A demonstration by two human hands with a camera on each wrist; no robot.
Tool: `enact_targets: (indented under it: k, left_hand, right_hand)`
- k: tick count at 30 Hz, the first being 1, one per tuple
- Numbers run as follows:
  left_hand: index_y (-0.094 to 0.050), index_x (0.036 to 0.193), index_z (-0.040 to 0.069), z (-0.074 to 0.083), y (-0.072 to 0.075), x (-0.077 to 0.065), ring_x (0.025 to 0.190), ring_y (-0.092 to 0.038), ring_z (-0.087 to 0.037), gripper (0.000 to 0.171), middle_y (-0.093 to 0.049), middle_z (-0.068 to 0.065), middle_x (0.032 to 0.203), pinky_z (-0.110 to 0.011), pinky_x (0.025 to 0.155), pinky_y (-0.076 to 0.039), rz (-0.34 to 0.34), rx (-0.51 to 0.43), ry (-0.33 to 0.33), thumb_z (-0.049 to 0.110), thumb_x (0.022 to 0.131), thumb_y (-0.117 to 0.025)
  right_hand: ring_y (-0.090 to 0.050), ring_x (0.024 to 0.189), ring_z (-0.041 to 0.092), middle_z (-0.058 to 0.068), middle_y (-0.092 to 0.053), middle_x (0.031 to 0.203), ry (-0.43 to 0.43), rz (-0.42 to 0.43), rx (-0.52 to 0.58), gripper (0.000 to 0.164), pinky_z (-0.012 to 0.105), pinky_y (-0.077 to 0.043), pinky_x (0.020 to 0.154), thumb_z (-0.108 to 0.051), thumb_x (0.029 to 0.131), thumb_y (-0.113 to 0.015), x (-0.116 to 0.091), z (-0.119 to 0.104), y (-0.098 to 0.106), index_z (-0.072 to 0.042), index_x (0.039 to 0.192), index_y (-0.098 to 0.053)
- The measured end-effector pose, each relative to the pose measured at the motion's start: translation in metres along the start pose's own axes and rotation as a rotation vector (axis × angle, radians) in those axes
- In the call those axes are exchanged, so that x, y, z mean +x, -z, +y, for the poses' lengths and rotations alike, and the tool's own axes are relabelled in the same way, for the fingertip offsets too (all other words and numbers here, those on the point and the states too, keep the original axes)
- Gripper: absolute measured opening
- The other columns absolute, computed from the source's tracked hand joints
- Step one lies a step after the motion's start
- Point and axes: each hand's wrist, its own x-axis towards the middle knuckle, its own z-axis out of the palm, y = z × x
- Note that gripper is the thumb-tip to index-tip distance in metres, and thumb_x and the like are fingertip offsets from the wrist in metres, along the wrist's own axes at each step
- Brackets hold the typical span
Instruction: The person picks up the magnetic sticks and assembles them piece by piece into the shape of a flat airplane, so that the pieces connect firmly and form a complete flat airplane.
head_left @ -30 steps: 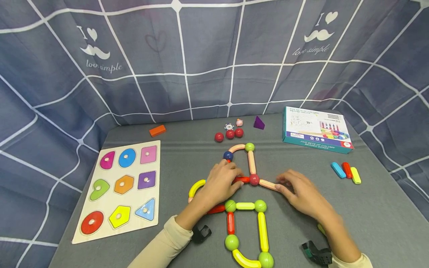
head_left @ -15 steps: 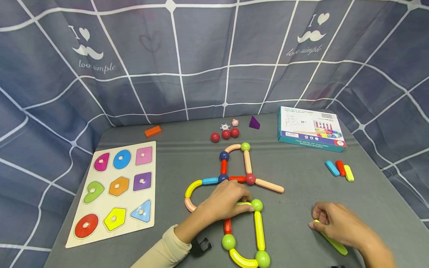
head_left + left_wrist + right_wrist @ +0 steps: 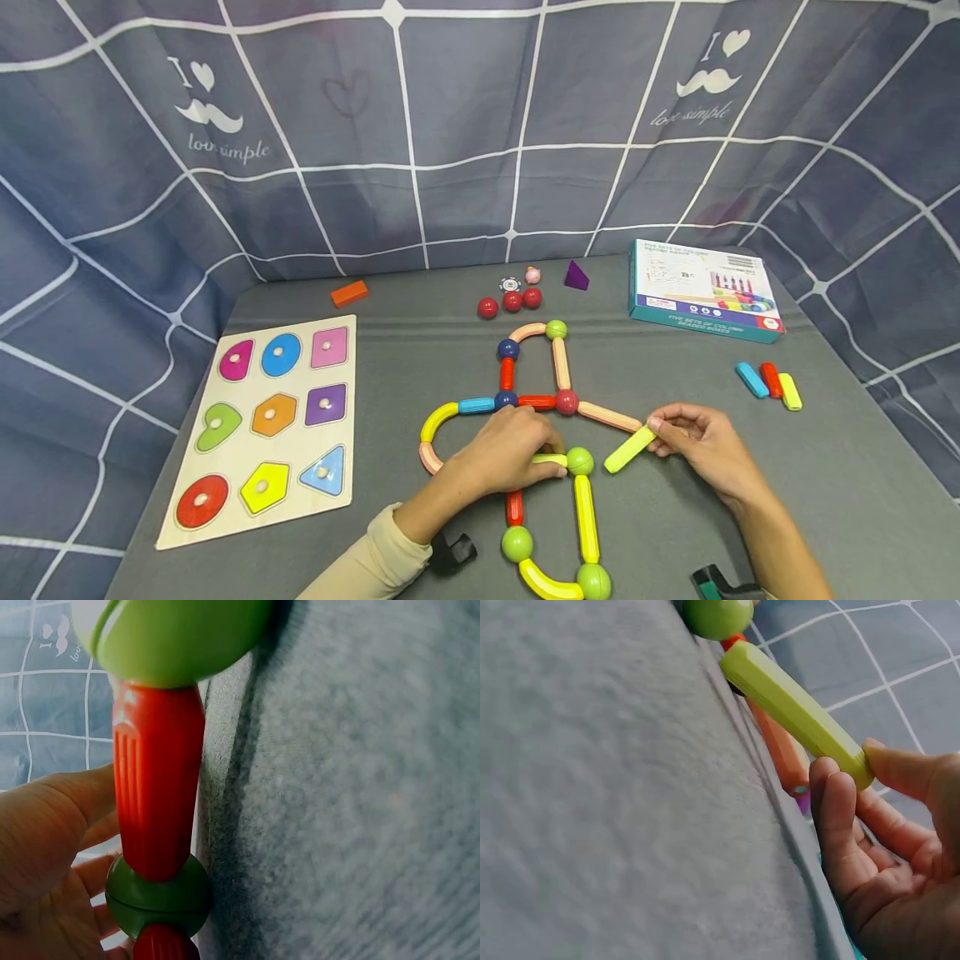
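In the head view my left hand point(image 3: 510, 450) bends over a short yellow-green magnetic stick point(image 3: 553, 459), thumb on its near side and fingers across it. A green ball point(image 3: 580, 461) joins the stick's right end. The left wrist view shows a red stick point(image 3: 159, 784) between green balls, my fingers behind them. My right hand point(image 3: 693, 442) pinches one end of a longer yellow-green stick point(image 3: 628, 450) between thumb and fingers. Its free end points toward that green ball, apart from it. A peach stick point(image 3: 609, 415) extends from the red ball point(image 3: 567, 402) toward my right hand.
A wooden shape puzzle board point(image 3: 255, 533) lies left. Behind the joined sticks are several small items, including red balls point(image 3: 512, 301) and a purple wedge point(image 3: 577, 276). A teal-edged box point(image 3: 705, 292) and loose sticks point(image 3: 770, 380) sit right. Yellow sticks point(image 3: 587, 518) form the near loop.
My left hand moved from the upper red stick down to the short yellow-green stick. My right hand left the peach stick, picked up the longer yellow-green stick and brought it toward the figure.
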Motion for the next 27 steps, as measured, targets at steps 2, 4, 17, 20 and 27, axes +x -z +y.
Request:
enact_targets:
  k: [2,4,17,20,27]
  left_hand:
    - [-0.070,0.080,0.027,-0.0003,-0.0007,0.0004,0.064,-0.043,0.004,0.014,-0.052,0.020,0.069,-0.017,0.062,-0.034,-0.001,-0.001,0.001,0.040,0.080,-0.075]
    - [-0.070,0.080,0.027,-0.0005,-0.0011,0.0004,0.063,-0.043,0.004,0.015,-0.052,0.020,0.069,-0.017,0.061,-0.034,-0.003,-0.007,0.003,0.040,0.080,-0.075]
    - [-0.072,0.084,0.024,0.0006,0.0004,0.0006,0.065,-0.044,0.006,0.016,-0.057,0.017,0.072,-0.015,0.060,-0.034,-0.018,-0.029,-0.003,0.040,0.080,-0.075]
    - [-0.072,0.084,0.024,0.0006,0.0005,0.0006,0.065,-0.044,0.007,0.016,-0.058,0.017,0.073,-0.015,0.060,-0.035,-0.020,-0.037,-0.006,0.040,0.080,-0.075]
    - [-0.071,0.080,0.027,0.0003,0.0002,0.0000,0.064,-0.046,0.008,0.014,-0.054,0.021,0.069,-0.013,0.059,-0.034,-0.022,-0.053,-0.027,0.040,0.079,-0.076]
  right_hand:
    - [-0.068,0.070,0.022,0.011,-0.067,0.085,-0.023,0.006,0.072,0.032,0.036,-0.055,0.064,-0.008,0.093,-0.060,0.0011,0.0031,-0.0012,0.020,0.106,-0.055]
    - [-0.069,0.072,0.021,0.010,-0.068,0.086,-0.043,0.008,0.124,0.034,0.035,-0.055,0.066,-0.008,0.093,-0.060,0.0016,0.0056,-0.0015,0.022,0.107,-0.053]
    - [-0.070,0.075,0.025,0.014,-0.068,0.086,-0.036,-0.063,0.242,0.024,0.034,-0.054,0.068,0.000,0.090,-0.062,0.0001,0.0087,-0.0032,0.021,0.100,-0.055]
    - [-0.070,0.074,0.026,0.015,-0.068,0.085,-0.062,-0.060,0.198,0.026,0.034,-0.054,0.067,-0.003,0.090,-0.063,-0.0002,0.0091,-0.0027,0.020,0.100,-0.055]
    - [-0.067,0.058,0.021,0.016,-0.067,0.073,-0.078,-0.048,0.014,0.029,0.035,-0.053,0.052,-0.013,0.090,-0.065,-0.0005,0.0095,-0.0040,0.014,0.100,-0.060]
